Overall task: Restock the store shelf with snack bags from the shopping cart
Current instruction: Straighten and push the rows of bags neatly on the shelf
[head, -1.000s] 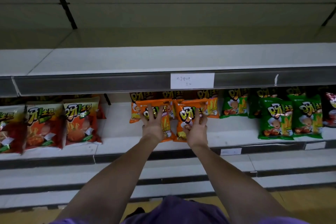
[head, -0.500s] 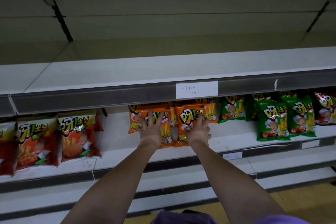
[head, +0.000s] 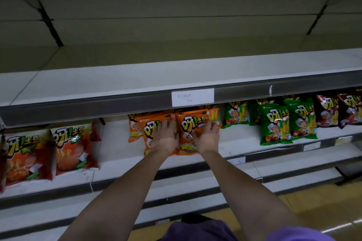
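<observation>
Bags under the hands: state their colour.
Orange bags, yellow lettering, seen in the head view, the only one.

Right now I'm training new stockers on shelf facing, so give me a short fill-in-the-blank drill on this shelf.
1. Both hands rest on bags coloured ____: the left hand on the left orange bag, the right hand on the right orange bag.
2. Right of these stand the ____ bags.
3. The white label hangs on the rail ____ the orange bags.
4. The shelf board over that rail holds ____ bags.

Missing: orange; green; above; no
</observation>
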A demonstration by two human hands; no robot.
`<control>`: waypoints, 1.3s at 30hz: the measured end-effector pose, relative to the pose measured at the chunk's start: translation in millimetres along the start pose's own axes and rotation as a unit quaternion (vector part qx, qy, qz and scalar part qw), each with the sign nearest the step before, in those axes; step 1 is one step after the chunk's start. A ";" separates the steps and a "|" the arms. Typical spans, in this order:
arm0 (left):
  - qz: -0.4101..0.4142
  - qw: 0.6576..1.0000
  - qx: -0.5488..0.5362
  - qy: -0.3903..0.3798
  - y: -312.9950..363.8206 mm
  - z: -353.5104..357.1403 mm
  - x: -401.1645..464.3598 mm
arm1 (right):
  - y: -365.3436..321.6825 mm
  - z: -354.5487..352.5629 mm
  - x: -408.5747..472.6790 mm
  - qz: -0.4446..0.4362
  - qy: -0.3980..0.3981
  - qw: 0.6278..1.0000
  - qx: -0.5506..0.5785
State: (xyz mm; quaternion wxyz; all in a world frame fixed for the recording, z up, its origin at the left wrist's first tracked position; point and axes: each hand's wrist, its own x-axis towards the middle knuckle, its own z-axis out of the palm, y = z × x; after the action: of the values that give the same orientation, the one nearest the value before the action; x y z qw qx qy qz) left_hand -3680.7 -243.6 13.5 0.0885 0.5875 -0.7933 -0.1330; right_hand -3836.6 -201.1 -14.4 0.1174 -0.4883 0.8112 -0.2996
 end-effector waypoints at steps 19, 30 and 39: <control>0.041 0.996 -0.076 -0.005 182.1 52.6 25.3 | 144.8 -100.9 61.1 0.026 -0.036 0.996 0.081; -0.073 0.960 -0.270 -0.017 328.8 116.3 31.4 | 280.9 -183.4 103.3 0.036 -0.019 0.994 0.098; -0.182 0.879 -0.431 -0.095 376.8 123.6 45.1 | 302.5 -213.4 137.5 0.100 -0.069 0.985 0.123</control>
State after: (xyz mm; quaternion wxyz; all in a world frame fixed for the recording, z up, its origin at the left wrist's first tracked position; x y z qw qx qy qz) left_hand -4073.0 -170.2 14.2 0.2320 0.6096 -0.5411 -0.5307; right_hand -4226.1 -136.4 -12.9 0.2615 -0.4058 0.8029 -0.3497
